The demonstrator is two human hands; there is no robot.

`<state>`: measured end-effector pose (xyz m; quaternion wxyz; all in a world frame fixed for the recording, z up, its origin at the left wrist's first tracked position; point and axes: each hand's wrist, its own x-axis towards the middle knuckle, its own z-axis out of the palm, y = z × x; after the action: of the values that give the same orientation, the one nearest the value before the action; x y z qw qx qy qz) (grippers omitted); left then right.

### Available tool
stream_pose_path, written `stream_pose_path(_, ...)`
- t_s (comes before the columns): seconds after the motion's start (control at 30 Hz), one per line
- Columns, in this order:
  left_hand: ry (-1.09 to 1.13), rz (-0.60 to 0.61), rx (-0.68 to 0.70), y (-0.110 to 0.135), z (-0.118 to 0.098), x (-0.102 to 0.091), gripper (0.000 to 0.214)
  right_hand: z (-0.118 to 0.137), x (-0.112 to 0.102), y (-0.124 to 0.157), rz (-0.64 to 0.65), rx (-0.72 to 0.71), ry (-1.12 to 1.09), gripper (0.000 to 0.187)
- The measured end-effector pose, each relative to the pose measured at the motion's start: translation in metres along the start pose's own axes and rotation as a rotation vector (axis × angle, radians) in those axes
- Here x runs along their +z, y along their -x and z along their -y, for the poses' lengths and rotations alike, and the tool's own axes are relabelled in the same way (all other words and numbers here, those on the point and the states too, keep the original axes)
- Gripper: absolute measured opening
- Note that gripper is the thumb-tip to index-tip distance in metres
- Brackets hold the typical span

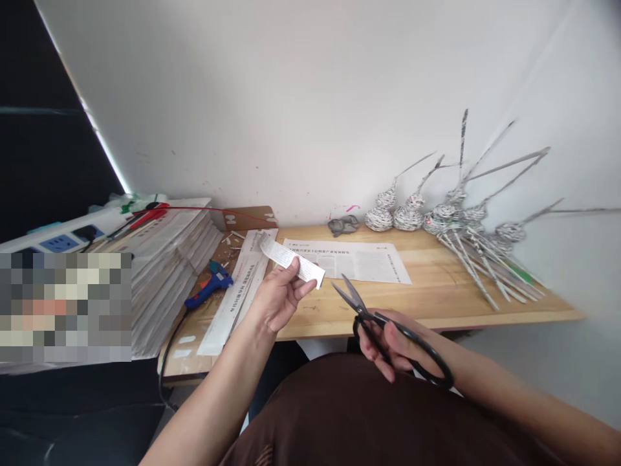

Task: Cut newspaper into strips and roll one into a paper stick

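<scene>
Between the thumb and fingers of my left hand (281, 294) is a narrow newspaper strip (279, 252), held slanting above the table. My right hand (388, 343) has its fingers in the black handles of a pair of scissors (356, 304). The blades are parted and point up and left, a little to the right of the strip and apart from it. Beyond both hands a printed newspaper sheet (373, 262) lies flat on the wooden table (436, 294). Longer newspaper strips (233, 298) lie to the left, partly behind my left forearm.
A blue glue gun (208, 288) with a black cord rests at the left beside a tall stack of newspapers (165, 285). On the stack sits a power strip (61, 241). Woven paper gourds (381, 217) and several paper rods (485, 278) occupy the right side, before the white wall.
</scene>
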<state>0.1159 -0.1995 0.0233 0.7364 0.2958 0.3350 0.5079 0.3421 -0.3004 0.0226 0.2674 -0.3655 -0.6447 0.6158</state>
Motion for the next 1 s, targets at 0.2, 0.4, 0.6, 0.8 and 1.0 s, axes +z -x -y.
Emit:
stream_pose_path(0.2, 0.017, 0.002, 0.003, 0.001, 0.002, -0.002, 0.010, 0.014, 0.010, -0.001, -0.024, 0.101, 0.021, 0.060)
stream_pose_path(0.4, 0.001, 0.012, -0.001, 0.001, 0.005, -0.003, 0.011, 0.008, 0.010, -0.004, -0.035, 0.137, 0.023, 0.057)
stream_pose_path(0.6, -0.033, 0.026, -0.019, 0.004, 0.009, -0.003, 0.011, 0.004, 0.012, -0.011, -0.038, 0.169, -0.093, 0.058)
stream_pose_path(0.8, -0.065, 0.062, -0.072, 0.006, 0.023, -0.005, 0.011, 0.003, 0.017, -0.016, -0.070, 0.155, -0.271, 0.066)
stream_pose_path(1.0, -0.034, 0.040, -0.064, 0.007, 0.033, -0.005, 0.019, -0.001, 0.018, -0.019, -0.085, 0.134, -0.285, 0.070)
